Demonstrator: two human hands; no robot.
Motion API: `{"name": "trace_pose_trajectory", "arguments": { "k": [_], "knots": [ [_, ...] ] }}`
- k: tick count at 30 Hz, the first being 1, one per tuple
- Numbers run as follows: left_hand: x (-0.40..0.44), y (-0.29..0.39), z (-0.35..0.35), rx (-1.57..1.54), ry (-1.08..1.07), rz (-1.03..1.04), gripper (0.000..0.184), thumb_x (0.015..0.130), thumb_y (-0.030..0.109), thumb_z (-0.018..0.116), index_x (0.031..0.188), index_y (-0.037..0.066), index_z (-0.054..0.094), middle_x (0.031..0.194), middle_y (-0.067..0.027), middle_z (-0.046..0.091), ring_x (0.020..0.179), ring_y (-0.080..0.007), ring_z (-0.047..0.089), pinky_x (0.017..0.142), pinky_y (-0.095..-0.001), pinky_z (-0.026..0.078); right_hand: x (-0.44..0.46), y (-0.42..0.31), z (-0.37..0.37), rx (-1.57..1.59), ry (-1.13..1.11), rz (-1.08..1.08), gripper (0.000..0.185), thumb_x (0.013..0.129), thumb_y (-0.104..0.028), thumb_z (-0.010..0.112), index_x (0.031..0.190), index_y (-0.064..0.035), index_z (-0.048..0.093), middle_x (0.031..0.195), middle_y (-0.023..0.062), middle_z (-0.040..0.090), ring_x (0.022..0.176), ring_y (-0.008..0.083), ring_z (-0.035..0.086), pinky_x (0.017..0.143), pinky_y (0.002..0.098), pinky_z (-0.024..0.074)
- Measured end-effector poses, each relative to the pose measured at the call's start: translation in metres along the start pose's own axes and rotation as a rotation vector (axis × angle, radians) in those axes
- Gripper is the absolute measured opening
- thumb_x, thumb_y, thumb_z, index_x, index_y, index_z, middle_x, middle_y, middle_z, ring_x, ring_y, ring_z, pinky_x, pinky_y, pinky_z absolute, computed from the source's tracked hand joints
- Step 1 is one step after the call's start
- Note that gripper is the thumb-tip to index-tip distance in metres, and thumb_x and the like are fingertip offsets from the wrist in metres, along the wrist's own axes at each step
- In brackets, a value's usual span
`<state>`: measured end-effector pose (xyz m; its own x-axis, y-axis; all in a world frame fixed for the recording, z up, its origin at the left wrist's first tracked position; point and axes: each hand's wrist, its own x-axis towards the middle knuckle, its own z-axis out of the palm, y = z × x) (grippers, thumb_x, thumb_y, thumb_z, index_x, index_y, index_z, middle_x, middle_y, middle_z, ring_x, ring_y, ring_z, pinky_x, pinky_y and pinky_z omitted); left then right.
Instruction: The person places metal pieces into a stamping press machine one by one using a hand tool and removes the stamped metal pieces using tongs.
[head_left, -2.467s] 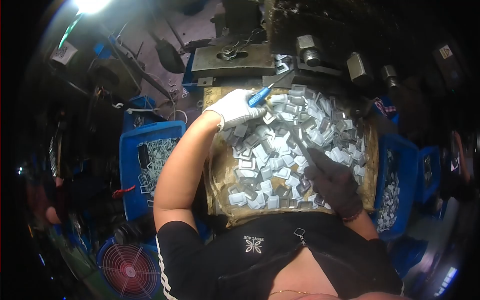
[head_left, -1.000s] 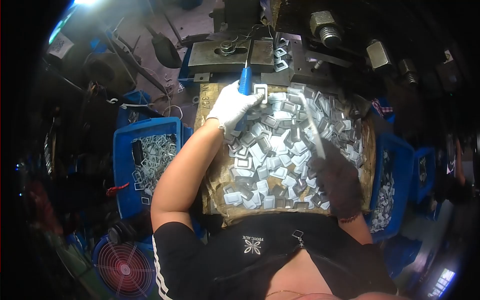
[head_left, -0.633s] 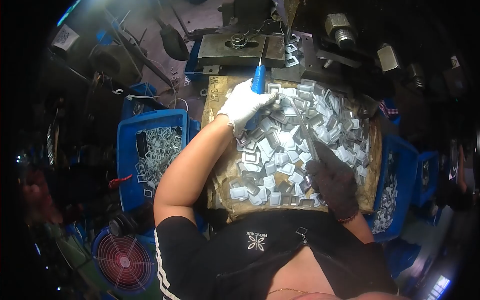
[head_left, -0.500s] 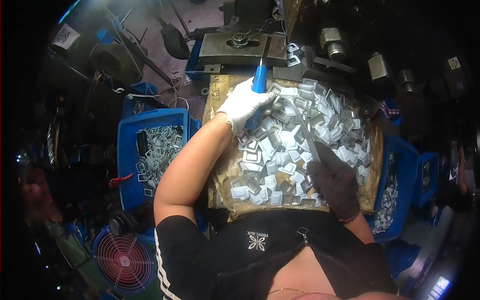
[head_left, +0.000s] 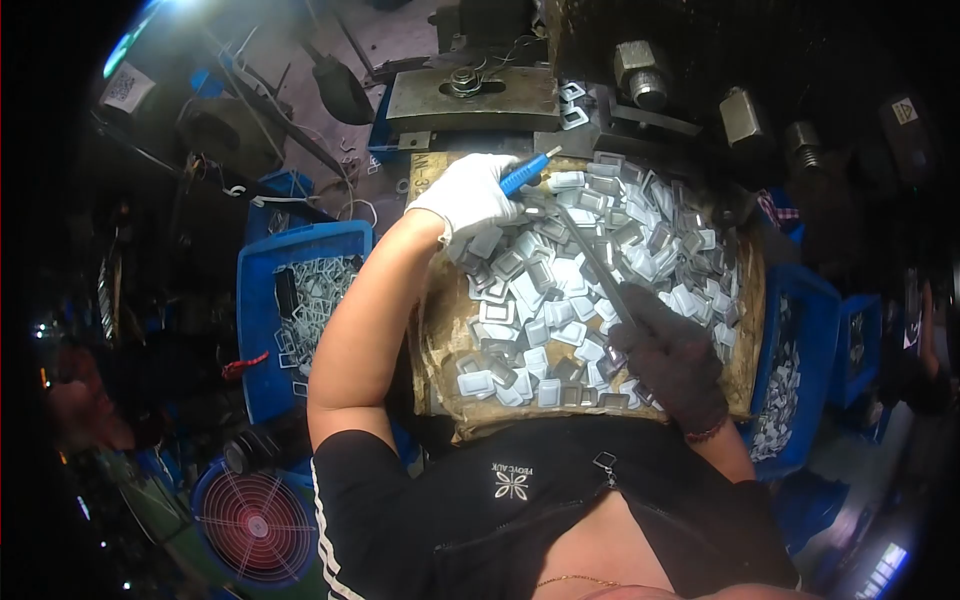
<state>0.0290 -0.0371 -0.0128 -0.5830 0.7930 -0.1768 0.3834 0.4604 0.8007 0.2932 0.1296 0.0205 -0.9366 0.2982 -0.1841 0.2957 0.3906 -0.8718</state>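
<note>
My left hand (head_left: pixel 470 198), in a white glove, is closed around a blue-handled tool (head_left: pixel 526 175) with a short metal tip that points up and right. It hovers over the upper left of a heap of small rectangular metal pieces (head_left: pixel 570 275), shaped like shallow trays. My right hand (head_left: pixel 670 355) wears a dark glove and grips a long, narrow grey metal tool (head_left: pixel 592 252). That tool slants up and left across the heap, its far end near my left hand. Its exact kind I cannot make out.
The heap lies on a worn brown board (head_left: pixel 440 350). Beyond it is a slotted metal clamp plate (head_left: pixel 420 100) with a bolt, beside large bolts (head_left: pixel 742 118). Blue bins (head_left: pixel 245 330) with metal pieces stand left and right (head_left: pixel 820 370). A fan (head_left: pixel 258 525) sits lower left.
My left hand has drawn back slightly left, and the blue-handled tool has swung from nearly upright to slanting right, away from the clamp plate. The tool in my right hand has shifted slightly left.
</note>
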Motion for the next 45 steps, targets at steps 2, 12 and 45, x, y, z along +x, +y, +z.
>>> {"name": "trace_pose_trajectory", "arguments": {
  "k": [2,12,45],
  "knots": [
    [0.005,-0.001,0.001,0.195,0.025,0.145,0.033,0.071,0.017,0.077,0.102,0.007,0.071,0.091,-0.0174,0.070,0.087,-0.0335,0.067,0.079,-0.0371,0.052,0.000,0.003,-0.001,-0.023,-0.011,-0.025,0.042,0.089,-0.011,0.070,0.128,0.0005,0.060,0.106,0.0155,0.072,0.090,0.0147,0.068,0.077,0.0297,0.0542],
    [0.052,0.053,-0.033,0.655,-0.008,-0.079,0.041,0.089,0.040,0.064,0.104,0.001,0.064,0.098,-0.0212,0.069,0.094,-0.0382,0.067,0.083,-0.0449,0.052,-0.001,0.010,-0.029,0.205,0.198,0.304,0.043,0.091,-0.013,0.067,0.133,-0.0040,0.059,0.083,0.0006,0.065,0.064,0.0070,0.056,0.056,0.0243,0.0471],
    [0.031,0.002,0.001,0.639,-0.072,0.167,0.034,0.082,0.020,0.065,0.114,0.009,0.069,0.111,-0.0194,0.059,0.099,-0.0386,0.064,0.090,-0.0439,0.052,0.088,0.016,-0.008,-0.296,0.488,-0.122,0.041,0.095,-0.020,0.064,0.134,-0.0095,0.058,0.085,0.0030,0.066,0.065,0.0077,0.056,0.062,0.0269,0.0482]
  ]
}}
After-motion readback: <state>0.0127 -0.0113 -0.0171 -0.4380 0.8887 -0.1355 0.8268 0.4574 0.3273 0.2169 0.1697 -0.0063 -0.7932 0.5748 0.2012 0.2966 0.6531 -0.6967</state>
